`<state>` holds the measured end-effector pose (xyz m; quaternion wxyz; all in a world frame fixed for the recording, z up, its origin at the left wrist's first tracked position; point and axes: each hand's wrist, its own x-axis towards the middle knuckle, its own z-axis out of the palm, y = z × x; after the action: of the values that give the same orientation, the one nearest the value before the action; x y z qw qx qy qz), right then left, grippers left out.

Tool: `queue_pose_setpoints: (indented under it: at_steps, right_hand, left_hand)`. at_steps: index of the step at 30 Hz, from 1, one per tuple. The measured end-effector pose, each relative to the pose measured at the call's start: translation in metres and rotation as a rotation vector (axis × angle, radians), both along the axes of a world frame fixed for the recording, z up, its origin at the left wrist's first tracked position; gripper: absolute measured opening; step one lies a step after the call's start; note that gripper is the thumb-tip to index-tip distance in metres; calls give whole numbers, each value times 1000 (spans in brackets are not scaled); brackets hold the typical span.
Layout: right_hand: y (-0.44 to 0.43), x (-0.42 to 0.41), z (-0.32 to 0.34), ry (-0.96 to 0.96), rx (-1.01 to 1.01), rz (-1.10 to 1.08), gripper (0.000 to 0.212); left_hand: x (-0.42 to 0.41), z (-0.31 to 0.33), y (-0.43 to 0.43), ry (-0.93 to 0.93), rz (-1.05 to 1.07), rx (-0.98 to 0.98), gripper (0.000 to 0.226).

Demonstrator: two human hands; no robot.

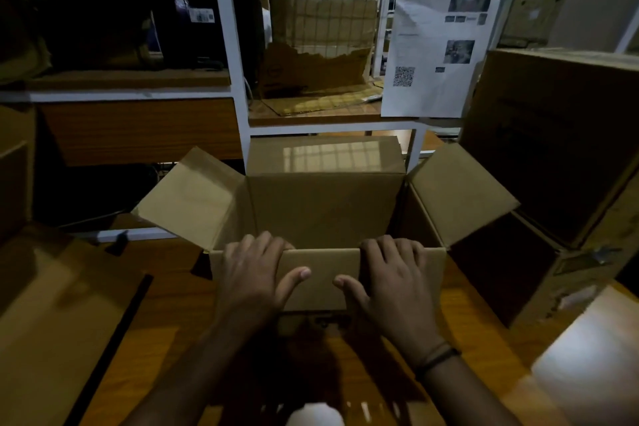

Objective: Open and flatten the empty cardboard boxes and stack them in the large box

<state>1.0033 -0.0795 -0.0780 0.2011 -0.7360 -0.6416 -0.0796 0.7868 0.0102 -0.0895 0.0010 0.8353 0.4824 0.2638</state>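
The fingers (264,244) of both hands hook over the near rim of the box (321,207) and curl down inside it. The thumbs lie flat on the smooth outer face of that panel, pointing toward each other, so each hand is clamped on the cardboard edge. The left hand (254,275) grips left of the middle and the right hand (394,278) right of it, with a thin cord band (437,356) round its wrist. The box is plain brown card, rectangular, standing upright and open on the glossy wooden tabletop (173,322), its left, right and far flaps splayed outward. Just to its right rises a taller, darker carton (553,149). To the left lies a flat cardboard sheet (52,322). Behind stands a white metal shelf (238,79) holding a torn cardboard piece (321,45), with a printed paper (439,45) hanging from it.
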Motion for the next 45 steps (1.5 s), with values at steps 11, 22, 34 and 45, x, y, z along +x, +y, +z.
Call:
queue_pose_setpoints:
  at_steps: [11,22,34,45]
  right_hand:
    - [-41,11,22,-94,-309,314,120]
    - [-10,49,65,-176,438,170,51]
    - [31,49,-20,48,346,-56,81]
    - [-7,46,-97,542,328,-96,116]
  left_hand:
    - [-13,47,-33,-390,-90,-410,24]
    - [-23,76,-76,-851,126,464,8]
    - [-14,-13,-46,-642,311,5,68]
    - [-28,-38,-40,-523,191,-288,108]
